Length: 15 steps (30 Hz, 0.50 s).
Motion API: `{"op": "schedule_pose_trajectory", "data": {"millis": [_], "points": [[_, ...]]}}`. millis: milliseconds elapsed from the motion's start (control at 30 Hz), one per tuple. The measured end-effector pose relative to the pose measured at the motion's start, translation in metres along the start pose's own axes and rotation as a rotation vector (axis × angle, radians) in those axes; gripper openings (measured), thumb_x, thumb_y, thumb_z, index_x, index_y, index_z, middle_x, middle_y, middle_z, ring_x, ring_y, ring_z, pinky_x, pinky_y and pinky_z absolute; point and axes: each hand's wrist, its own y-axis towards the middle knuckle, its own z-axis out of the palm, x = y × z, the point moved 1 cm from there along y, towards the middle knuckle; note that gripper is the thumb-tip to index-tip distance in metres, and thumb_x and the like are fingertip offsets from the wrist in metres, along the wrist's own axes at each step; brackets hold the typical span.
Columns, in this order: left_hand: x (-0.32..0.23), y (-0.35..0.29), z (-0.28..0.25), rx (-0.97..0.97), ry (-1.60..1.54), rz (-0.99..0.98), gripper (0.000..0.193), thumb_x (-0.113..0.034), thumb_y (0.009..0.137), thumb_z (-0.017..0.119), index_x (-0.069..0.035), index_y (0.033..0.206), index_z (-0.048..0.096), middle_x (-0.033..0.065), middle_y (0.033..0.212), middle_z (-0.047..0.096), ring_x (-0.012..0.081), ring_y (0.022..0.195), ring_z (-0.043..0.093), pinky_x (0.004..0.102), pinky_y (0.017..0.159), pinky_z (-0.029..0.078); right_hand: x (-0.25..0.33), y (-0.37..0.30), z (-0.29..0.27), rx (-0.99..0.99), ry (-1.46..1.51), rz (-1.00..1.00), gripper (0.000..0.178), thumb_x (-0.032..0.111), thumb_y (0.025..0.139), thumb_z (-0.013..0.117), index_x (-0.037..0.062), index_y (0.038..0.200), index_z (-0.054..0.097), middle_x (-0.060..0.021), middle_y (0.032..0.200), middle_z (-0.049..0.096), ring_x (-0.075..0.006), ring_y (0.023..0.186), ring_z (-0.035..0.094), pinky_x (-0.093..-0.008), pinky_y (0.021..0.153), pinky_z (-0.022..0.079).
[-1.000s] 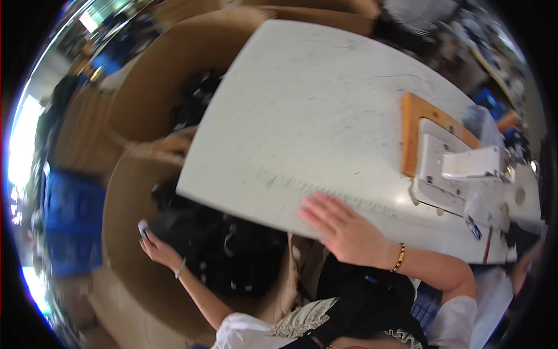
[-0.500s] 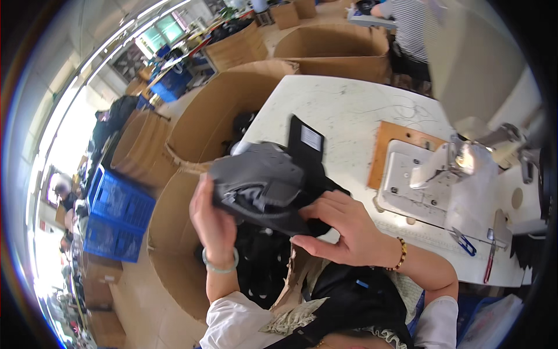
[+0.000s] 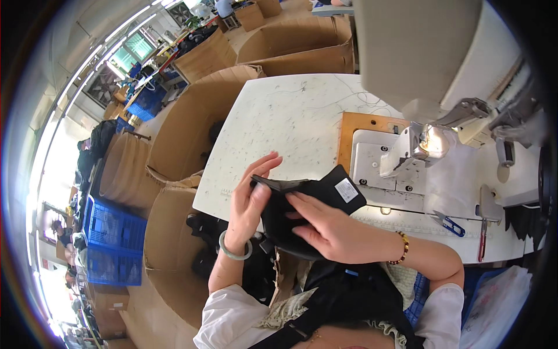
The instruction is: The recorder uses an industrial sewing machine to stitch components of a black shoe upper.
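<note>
A black cap-like sewn fabric piece [image 3: 279, 224] is between my hands, over the near edge of the white table. A flap with a white label [image 3: 346, 190] sticks out from it toward the right. My left hand [image 3: 249, 200] pinches its upper left edge with the thumb, the other fingers raised behind it. Across the middle lies my right hand [image 3: 334, 232], its fingers and thumb gripping the cloth. The sewing machine [image 3: 410, 154] stands just to the right, its lamp lit. The underside of the piece is hidden.
Blue thread snips [image 3: 450, 224] and a red-handled tool [image 3: 482, 238] lie on the white table [image 3: 273, 128], right. Below my left arm, a large cardboard bin [image 3: 168, 256] holds black pieces. More cardboard bins [image 3: 192, 122] stand beyond; blue crates [image 3: 113, 244] are stacked at left.
The piece has been turned and lowered toward me; its grey panelled side no longer shows and the label now points right. Both hands shifted their hold, and the view swung to the right.
</note>
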Motion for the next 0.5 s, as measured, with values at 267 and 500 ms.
{"op": "schedule_pose_trajectory", "data": {"millis": [267,500], "points": [[0.018,0.039,-0.012,0.582,-0.157,-0.118,0.076,-0.007,0.062,0.055,0.000,0.135,0.037,0.0123,0.140,0.036,0.0225,0.130,0.031,0.0343,0.107,0.022,-0.025,0.038,-0.026,-0.006,-0.566,-0.021,0.028,0.019,0.081,0.063,0.0001,0.100,0.054,-0.0161,0.082,0.061,-0.0326,0.070,0.061,-0.0393,0.060,0.047],[0.019,0.049,0.003,0.629,0.451,-0.310,0.046,-0.022,0.082,0.059,0.002,0.120,0.049,0.0148,0.089,0.062,0.0202,0.079,0.059,0.0313,0.073,0.046,-0.036,0.014,-0.061,-0.146,-0.400,0.277,0.028,0.025,0.084,0.062,-0.0019,0.079,0.059,-0.0195,0.062,0.056,-0.0355,0.061,0.057,-0.0412,0.056,0.043]]}}
